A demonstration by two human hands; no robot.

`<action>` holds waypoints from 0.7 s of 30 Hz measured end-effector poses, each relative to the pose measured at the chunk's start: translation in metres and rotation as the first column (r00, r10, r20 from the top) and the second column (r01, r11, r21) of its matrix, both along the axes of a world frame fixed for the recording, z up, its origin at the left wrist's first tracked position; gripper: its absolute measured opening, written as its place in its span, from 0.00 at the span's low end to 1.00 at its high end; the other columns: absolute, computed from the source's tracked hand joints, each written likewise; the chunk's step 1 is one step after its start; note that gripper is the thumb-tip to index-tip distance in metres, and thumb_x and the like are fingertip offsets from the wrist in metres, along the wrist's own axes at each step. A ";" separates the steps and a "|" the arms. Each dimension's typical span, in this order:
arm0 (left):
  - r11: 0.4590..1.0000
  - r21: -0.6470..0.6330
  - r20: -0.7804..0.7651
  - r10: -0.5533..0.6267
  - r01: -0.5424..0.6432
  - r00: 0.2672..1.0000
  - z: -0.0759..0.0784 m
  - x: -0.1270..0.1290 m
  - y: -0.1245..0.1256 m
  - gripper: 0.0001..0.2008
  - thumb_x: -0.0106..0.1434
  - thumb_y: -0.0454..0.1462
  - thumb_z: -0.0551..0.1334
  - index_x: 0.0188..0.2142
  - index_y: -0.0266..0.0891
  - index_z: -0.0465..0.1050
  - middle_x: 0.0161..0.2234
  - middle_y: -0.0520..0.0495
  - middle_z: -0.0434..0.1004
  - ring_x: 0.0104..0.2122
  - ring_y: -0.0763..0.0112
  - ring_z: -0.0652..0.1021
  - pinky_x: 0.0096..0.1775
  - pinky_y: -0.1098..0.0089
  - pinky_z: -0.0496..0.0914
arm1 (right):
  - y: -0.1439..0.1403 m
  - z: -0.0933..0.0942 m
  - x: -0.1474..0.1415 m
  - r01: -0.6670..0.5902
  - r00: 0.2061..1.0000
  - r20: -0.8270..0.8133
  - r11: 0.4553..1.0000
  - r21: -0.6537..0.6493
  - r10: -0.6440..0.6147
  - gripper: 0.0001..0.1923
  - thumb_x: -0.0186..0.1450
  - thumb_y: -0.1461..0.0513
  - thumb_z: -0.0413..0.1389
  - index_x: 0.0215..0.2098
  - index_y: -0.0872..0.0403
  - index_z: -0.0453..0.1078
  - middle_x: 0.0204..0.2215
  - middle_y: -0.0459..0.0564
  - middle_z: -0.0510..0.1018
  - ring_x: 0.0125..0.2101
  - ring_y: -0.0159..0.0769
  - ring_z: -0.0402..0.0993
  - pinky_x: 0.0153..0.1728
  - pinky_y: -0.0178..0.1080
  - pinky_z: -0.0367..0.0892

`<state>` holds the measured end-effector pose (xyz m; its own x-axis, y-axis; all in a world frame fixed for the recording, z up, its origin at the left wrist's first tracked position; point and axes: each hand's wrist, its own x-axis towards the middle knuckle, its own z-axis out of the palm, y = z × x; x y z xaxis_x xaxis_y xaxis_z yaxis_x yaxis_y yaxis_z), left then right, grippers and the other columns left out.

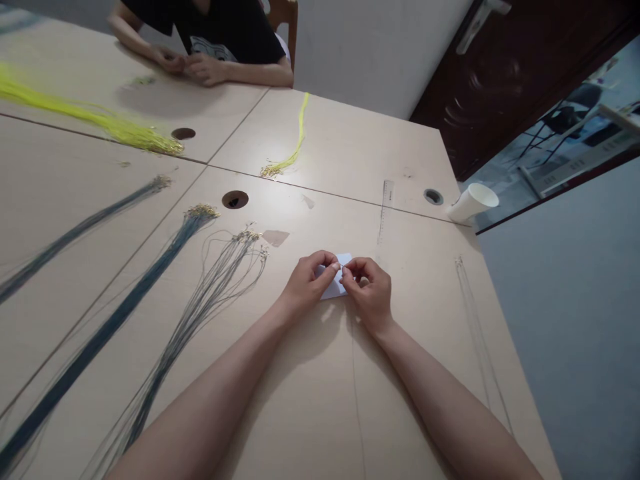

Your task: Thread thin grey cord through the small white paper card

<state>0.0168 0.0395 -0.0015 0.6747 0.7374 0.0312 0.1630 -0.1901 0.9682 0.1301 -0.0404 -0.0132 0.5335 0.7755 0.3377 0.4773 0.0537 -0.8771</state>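
— Holding what, exactly?

— My left hand (pixel 309 280) and right hand (pixel 369 288) are both pinched on a small white card (pixel 336 288), fingertips meeting at its top edge. It lies on the table (pixel 410 373), with a thin cord (pixel 356 393) trailing back from it.

— And beside you?

— Grey cords (pixel 210 293) fan out on my left.
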 end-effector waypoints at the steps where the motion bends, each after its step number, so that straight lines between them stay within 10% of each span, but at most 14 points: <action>1: 1.000 -0.002 -0.001 0.001 -0.001 1.000 0.000 0.000 0.000 0.10 0.59 0.41 0.55 0.30 0.35 0.67 0.26 0.52 0.68 0.25 0.77 0.65 0.27 0.76 0.59 | 0.000 0.000 0.000 0.001 1.000 0.003 1.000 -0.003 -0.001 0.01 0.55 0.65 0.54 0.27 0.54 0.67 0.22 0.43 0.73 0.22 0.29 0.66 0.25 0.33 0.62; 21: 0.999 0.036 -0.052 -0.016 0.018 0.999 0.002 -0.002 0.001 0.10 0.59 0.41 0.54 0.31 0.36 0.67 0.26 0.53 0.68 0.25 0.78 0.65 0.27 0.76 0.59 | -0.001 0.001 0.000 -0.032 0.998 -0.048 0.998 -0.051 0.029 0.01 0.56 0.65 0.53 0.27 0.54 0.66 0.21 0.42 0.70 0.23 0.29 0.65 0.24 0.32 0.60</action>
